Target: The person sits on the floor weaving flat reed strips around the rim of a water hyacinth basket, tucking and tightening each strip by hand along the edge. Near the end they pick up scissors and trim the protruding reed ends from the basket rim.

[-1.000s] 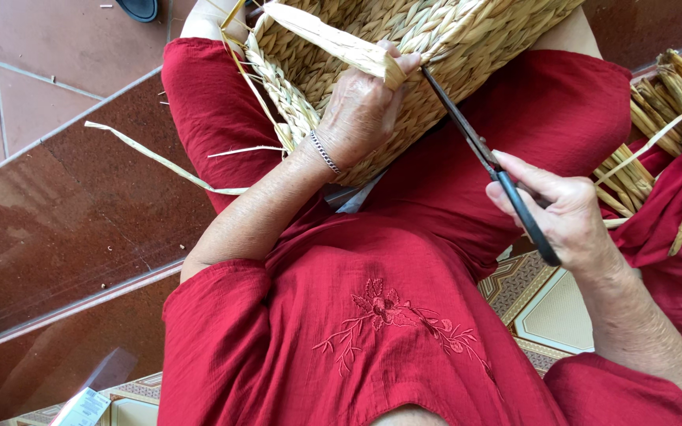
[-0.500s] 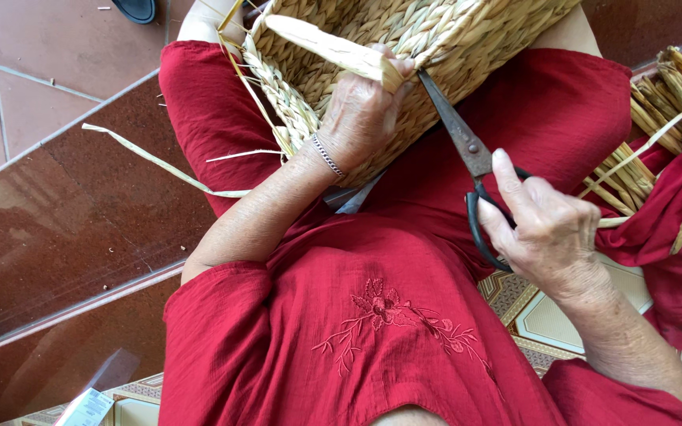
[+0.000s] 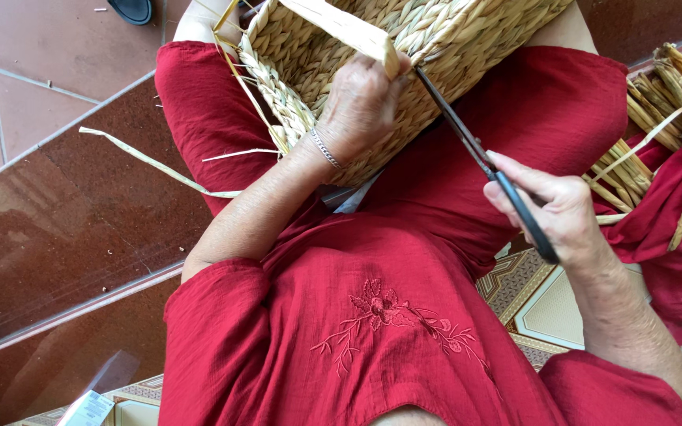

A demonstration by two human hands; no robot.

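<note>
A woven straw basket (image 3: 333, 47) rests on my lap, over red clothing. My left hand (image 3: 361, 106) presses on the basket's side and pinches a flat pale straw strip (image 3: 349, 28) that sticks up from the weave. My right hand (image 3: 554, 209) grips the black handles of a pair of scissors (image 3: 467, 146). The blades reach up to the strip right at my left fingertips and look nearly closed there.
A bundle of dried straw stalks (image 3: 657, 102) lies at my right on red cloth. Loose straw strands (image 3: 151, 162) trail left over the brown tiled step (image 3: 57, 237). A patterned mat (image 3: 546, 308) lies under my right arm. A dark sandal (image 3: 129, 9) sits top left.
My right hand worked the scissors: the handles squeezed together half a second ago and now the hand has shifted right again. The left hand keeps holding the strip on the basket.
</note>
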